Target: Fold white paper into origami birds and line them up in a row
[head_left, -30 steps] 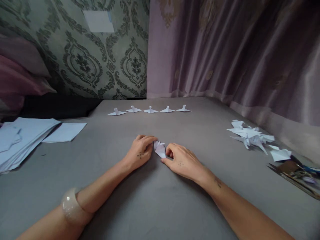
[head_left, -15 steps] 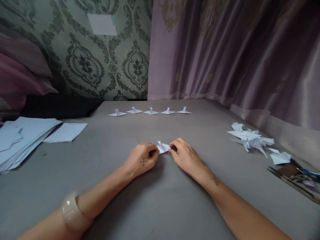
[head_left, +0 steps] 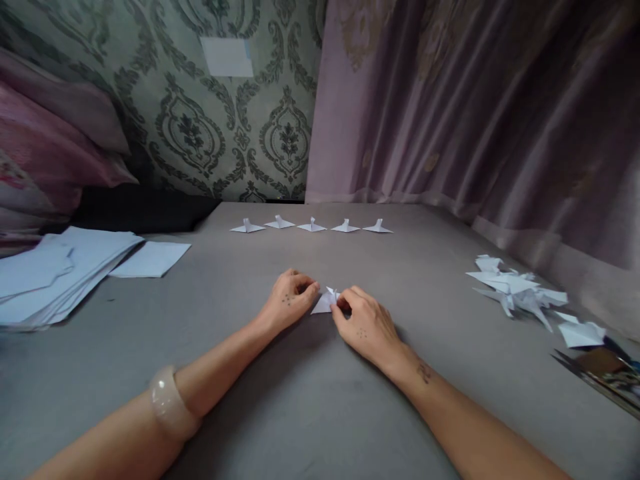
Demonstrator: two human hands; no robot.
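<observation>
While your right hand (head_left: 365, 317) is pinching a small folded paper (head_left: 324, 305) by its right side, thumb in front and fingers curling in behind, the paper is sitting just above or on the grey surface (head_left: 320, 400), midway between your two hands. Its narrow point is sticking up near your right fingers, and a flat flap is spreading toward your left. Your left hand (head_left: 291, 298) is hovering just beside that flap, its fingers bending loosely and its thumb and forefinger coming close together; whether they are meeting, or touching the paper, I cannot tell. You are wearing a pale bangle (head_left: 170, 403) on your left forearm.

Farther off, five folded paper pieces (head_left: 312, 227) are standing in a row beyond your hands, each raising a small upright part between two flat points. On your right, a pile of folded papers (head_left: 520, 287) is lying near the purple curtain (head_left: 450, 100), with one separate folded piece (head_left: 581, 331) resting just beside it, nearer you. On your left, a stack of white sheets (head_left: 65, 273) is spreading unevenly, and a smaller paper (head_left: 153, 259) is lying beside it.
</observation>
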